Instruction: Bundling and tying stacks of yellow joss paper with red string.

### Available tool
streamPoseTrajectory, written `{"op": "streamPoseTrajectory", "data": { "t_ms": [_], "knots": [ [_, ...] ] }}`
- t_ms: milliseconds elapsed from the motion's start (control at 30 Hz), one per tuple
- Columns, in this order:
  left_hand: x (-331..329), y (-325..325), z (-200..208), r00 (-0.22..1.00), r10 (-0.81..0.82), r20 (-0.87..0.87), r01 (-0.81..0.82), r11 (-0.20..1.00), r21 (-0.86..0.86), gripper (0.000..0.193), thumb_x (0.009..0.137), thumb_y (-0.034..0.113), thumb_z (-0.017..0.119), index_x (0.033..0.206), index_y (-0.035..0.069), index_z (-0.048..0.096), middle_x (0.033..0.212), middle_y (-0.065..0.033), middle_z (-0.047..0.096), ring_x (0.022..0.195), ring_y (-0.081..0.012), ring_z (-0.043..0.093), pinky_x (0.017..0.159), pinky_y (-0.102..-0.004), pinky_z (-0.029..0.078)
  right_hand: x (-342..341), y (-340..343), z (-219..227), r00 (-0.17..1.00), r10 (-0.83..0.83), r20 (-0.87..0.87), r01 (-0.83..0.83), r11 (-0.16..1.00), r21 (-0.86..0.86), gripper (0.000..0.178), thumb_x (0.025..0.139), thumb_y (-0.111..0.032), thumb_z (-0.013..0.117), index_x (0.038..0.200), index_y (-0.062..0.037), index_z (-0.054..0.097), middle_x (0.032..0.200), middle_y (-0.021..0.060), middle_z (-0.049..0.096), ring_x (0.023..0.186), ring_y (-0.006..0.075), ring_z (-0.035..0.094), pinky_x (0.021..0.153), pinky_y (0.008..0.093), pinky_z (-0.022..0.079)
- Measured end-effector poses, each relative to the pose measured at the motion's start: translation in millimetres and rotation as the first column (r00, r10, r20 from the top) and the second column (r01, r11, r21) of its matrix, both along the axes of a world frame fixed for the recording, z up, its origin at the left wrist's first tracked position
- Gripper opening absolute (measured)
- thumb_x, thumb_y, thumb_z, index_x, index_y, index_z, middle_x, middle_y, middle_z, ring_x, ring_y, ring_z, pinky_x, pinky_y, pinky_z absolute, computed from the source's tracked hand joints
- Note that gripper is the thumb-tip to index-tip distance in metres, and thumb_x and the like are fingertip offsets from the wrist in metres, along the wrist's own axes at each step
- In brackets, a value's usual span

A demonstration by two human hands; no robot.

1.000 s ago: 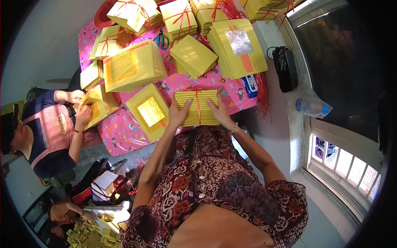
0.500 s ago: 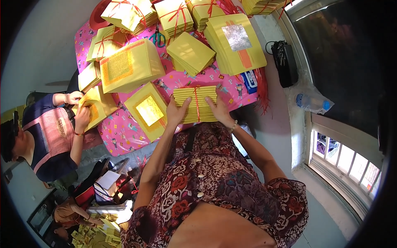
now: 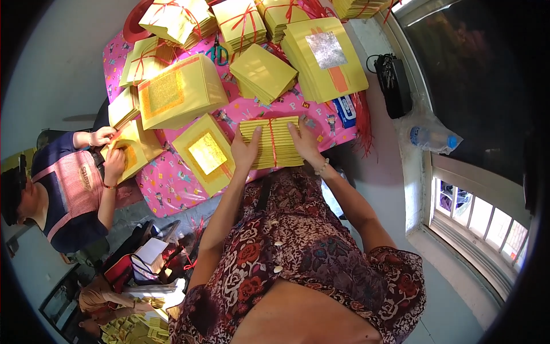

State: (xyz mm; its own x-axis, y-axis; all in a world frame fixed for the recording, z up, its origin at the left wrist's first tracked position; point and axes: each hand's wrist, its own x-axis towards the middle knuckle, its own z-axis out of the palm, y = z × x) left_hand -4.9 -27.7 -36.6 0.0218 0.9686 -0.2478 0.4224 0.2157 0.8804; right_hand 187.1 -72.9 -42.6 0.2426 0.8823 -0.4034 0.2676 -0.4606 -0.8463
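A bundle of folded yellow paper (image 3: 285, 153) lies at the table's near edge, in front of my body. Its folds form stacked ridges, and a red string (image 3: 272, 143) runs round its middle. My left hand (image 3: 244, 150) grips the bundle's left side, thumb on top. On the right side my right hand (image 3: 305, 144) holds it the same way. The fingers under the bundle are hidden. Left of my left hand lies a stack of flat yellow paper (image 3: 195, 135) with a shiny gold square on its top sheet.
Stacks of yellow paper (image 3: 323, 80), some tied, cover the pink patterned tablecloth (image 3: 172, 186). Green-handled scissors (image 3: 217, 54) lie among them. Blue-and-white package (image 3: 345, 112) and red strings (image 3: 364, 126) sit at the right edge. A co-worker (image 3: 74, 183) at left handles yellow paper (image 3: 137, 152).
Both my thumbs have slid slightly toward the bundle's far edge and outward, toward its sides. The bundle stays in both hands, almost in the same place.
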Motion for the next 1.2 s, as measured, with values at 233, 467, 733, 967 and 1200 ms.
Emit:
{"op": "streamPoseTrajectory", "data": {
  "t_ms": [233,467,733,967,1200],
  "knots": [
    [-2.8,-2.5,3.4,1.0,-0.013,0.001,0.013,0.997,0.075,0.058,0.084,0.042,0.066,0.124,0.001,0.054,0.097,-0.0182,0.068,0.089,-0.0301,0.067,0.08,-0.0357,0.05,2.5,-2.1,-4.4,0.999,-0.008,0.036,0.009,1.0,-0.011,0.055,0.095,-0.046,0.046,0.127,-0.0015,0.047,0.1,0.0235,0.063,0.094,0.0362,0.062,0.081,0.0407,0.047],
    [-11.5,12.9,-9.1,0.995,-0.095,-0.029,0.093,0.994,-0.063,0.06,0.088,0.05,0.056,0.125,0.001,0.055,0.091,-0.0233,0.067,0.086,-0.0379,0.066,0.077,-0.0411,0.051,-6.2,2.6,-12.0,0.99,-0.106,0.09,0.098,0.991,0.086,0.052,0.095,-0.043,0.046,0.13,-0.0034,0.046,0.111,0.0206,0.061,0.101,0.0342,0.06,0.086,0.0403,0.046],
    [-2.0,11.3,3.0,0.92,-0.164,-0.357,0.118,0.982,-0.148,0.071,0.091,0.053,0.046,0.132,-0.005,0.044,0.093,-0.0313,0.063,0.092,-0.0427,0.062,0.081,-0.0453,0.049,-0.7,-1.7,-15.2,0.996,-0.067,0.059,0.061,0.995,0.085,0.056,0.096,-0.042,0.046,0.136,-0.003,0.04,0.121,0.0208,0.056,0.107,0.0315,0.058,0.09,0.0369,0.044],
    [-33.1,-5.2,-19.1,0.892,0.226,0.391,-0.052,0.911,-0.409,0.055,0.098,0.044,0.044,0.128,-0.002,0.05,0.118,-0.0113,0.061,0.103,-0.019,0.058,0.09,-0.0287,0.043,14.2,-19.3,-11.1,0.878,-0.125,-0.461,0.129,0.991,-0.023,0.059,0.098,-0.041,0.046,0.134,0.0048,0.04,0.123,0.0138,0.056,0.114,0.018,0.05,0.094,0.0283,0.04],
    [-9.4,-22.2,8.8,0.981,-0.123,0.15,0.133,0.989,-0.057,0.057,0.087,0.038,0.065,0.126,-0.001,0.05,0.106,-0.016,0.066,0.097,-0.0217,0.064,0.084,-0.0313,0.049,0.7,-31.2,-25.7,0.977,0.002,-0.214,0.016,0.997,0.081,0.061,0.094,-0.046,0.051,0.129,0.004,0.044,0.118,0.019,0.058,0.11,0.0244,0.055,0.092,0.0337,0.043]
  ]
}}
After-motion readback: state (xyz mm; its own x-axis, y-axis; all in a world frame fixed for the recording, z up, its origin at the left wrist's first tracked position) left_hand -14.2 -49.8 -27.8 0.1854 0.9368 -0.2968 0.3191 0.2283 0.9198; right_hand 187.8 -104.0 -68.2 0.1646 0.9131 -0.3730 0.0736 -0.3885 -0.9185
